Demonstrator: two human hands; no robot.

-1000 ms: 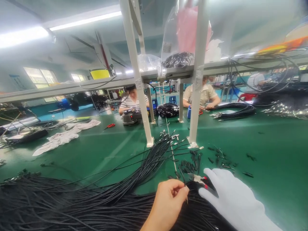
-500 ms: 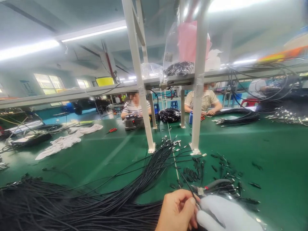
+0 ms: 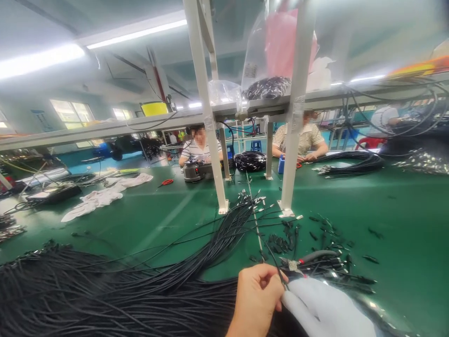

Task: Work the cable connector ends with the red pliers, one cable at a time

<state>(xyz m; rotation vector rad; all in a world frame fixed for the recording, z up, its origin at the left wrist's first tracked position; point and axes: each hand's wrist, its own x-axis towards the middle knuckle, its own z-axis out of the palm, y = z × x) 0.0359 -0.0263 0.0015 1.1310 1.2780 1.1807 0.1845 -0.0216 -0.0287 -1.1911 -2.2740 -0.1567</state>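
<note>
At the bottom centre, my bare left hand [image 3: 257, 296] pinches a thin black cable [image 3: 274, 258] between thumb and fingers. My right hand [image 3: 324, 306], in a white glove, meets it from the right, its fingertips closed at the same spot; the cable's end is hidden between the two hands. Just beyond the glove lie cutting pliers [image 3: 315, 257] with dark grips and red bands. A thick bundle of black cables [image 3: 199, 255] sweeps from the left toward the middle, its metal-tipped ends by the shelf posts.
Short black pieces [image 3: 280, 243] are scattered right of the bundle on the green tabletop [image 3: 351, 196]. Two white shelf posts [image 3: 213, 173] rise ahead. White cloth [image 3: 101, 201] lies at left, a coiled cable bundle [image 3: 250, 161] beyond. Two people sit across the table.
The whole view has shifted slightly, with the table scene a little higher. Both hands stay together at the cable, the gloved fingers a little closer to my left thumb.
</note>
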